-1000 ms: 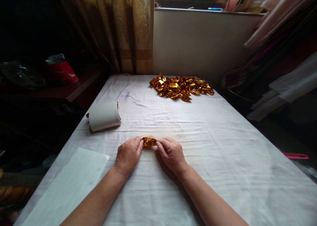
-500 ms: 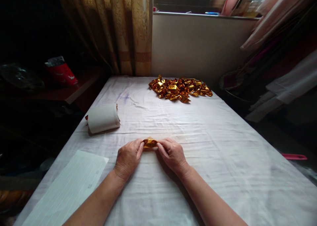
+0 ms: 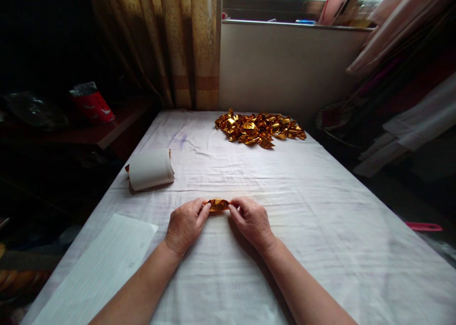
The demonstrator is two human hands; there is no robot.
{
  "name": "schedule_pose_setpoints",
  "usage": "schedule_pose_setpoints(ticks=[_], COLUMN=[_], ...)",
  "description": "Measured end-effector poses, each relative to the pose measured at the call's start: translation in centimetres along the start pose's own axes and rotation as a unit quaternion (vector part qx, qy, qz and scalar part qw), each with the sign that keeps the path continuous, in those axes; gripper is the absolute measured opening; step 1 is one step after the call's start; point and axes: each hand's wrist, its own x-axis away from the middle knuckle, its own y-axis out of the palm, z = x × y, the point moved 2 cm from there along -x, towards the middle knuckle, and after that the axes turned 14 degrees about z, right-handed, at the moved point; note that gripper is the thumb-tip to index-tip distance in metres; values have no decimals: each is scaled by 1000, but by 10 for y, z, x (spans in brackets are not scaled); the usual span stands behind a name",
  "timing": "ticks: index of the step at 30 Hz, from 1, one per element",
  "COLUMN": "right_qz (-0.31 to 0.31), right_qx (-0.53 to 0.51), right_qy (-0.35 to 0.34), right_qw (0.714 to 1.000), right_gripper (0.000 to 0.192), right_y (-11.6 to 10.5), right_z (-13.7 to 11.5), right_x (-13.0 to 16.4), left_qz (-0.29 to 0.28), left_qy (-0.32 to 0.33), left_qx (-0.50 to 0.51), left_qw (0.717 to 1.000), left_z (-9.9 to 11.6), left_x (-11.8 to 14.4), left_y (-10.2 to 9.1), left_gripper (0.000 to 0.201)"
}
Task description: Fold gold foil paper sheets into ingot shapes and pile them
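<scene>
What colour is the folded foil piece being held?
Folded foil piece: shiny gold, clearest in the head view.

A shiny gold foil piece (image 3: 218,205), creased and narrow, is pinched crosswise between both hands (image 3: 185,224).

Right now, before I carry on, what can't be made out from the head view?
In the head view:
- Ends of the gold foil piece: covered by the left hand and right hand.
- Lower pieces in the gold pile: hidden by those on top.
- Near end of the pale sheet: cut off by the bottom edge; its small marks are unreadable.
- Inside of the white roll: hidden by its outer side.
</scene>
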Motion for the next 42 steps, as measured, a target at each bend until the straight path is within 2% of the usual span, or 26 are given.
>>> schedule_pose_setpoints(ticks=[6,12,21,26,29,32,34,38,42], right_qz=[-1,28,21,4,23,60,82,140,189], right_qx=[9,9,-12,6,7,15,28,67,167], right_qy=[26,36,27,28,43,68,91,168,262], right_qw=[1000,999,999,1000,999,996,992,974,931], right_gripper=[11,14,15,15,18,21,23,29,29], right_y=[2,0,3,0,-6,-18,-29,-56,-85], right_z=[4,4,4,4,11,30,51,110,174], right_x=[1,-1,0,-2,-9,-23,-39,-78,-113], left_qz=[6,30,18,5,-6,-9,-2,35,51], left_qy=[-6,2,11,-2,-16,-25,-16,23,52], left_qx=[25,53,28,52,67,75,78,42,-16], left_qw=[1000,998,999,999,998,997,997,998,997], left_z=[0,-1,-1,1,0,-5,-8,-12,-12], left_x=[0,1,3,0,-1,-6,-14,-34,-49], left_y=[-1,0,0,-3,-3,-1,2,10,22], left_gripper=[27,25,29,30,32,37,39,40,36])
